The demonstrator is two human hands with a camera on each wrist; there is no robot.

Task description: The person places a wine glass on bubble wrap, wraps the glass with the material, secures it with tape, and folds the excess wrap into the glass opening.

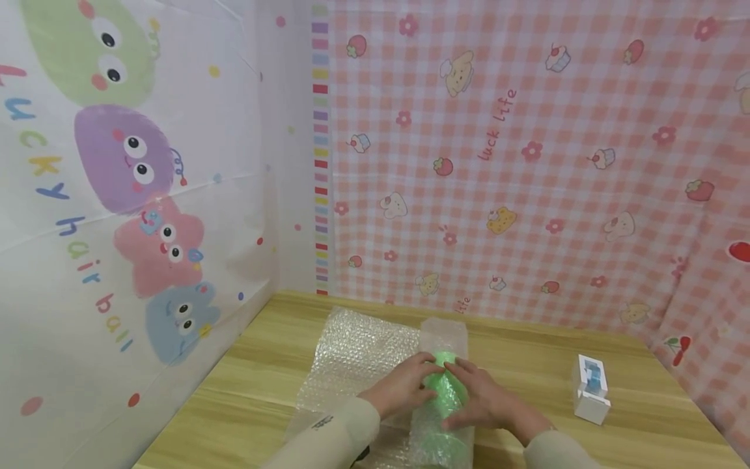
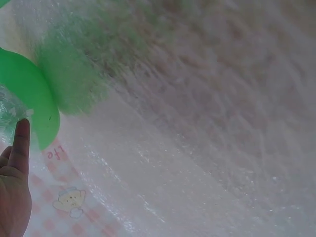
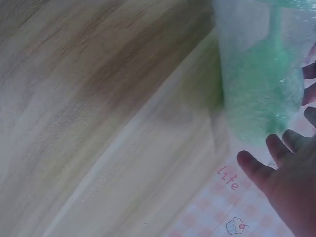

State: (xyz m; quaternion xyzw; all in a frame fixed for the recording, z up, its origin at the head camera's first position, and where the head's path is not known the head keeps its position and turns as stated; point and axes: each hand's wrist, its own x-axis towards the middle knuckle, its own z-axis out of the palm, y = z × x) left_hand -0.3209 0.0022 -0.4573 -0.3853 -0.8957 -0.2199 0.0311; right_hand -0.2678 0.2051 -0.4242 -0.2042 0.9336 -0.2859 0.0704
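A green object (image 1: 442, 449) with rounded ends lies on the table, rolled in clear bubble wrap (image 1: 366, 345). The right wrist view shows a narrow green stem (image 3: 275, 29) through the wrap, above a wider rounded part. Bare green surface (image 2: 47, 98) shows at one end in the left wrist view. My left hand (image 1: 404, 387) rests against the roll's left side near its far end, index finger straight on a bit of wrap. Across the roll's right side, my right hand (image 1: 483, 400) spreads its fingers and thumb. More wrap lies flat to the left.
A small white box (image 1: 590, 391) with a light blue item in its top stands on the right of the wooden table (image 1: 246, 384). A pink checked cloth (image 1: 527, 195) rises behind, and a white printed sheet (image 1: 234, 215) along the left.
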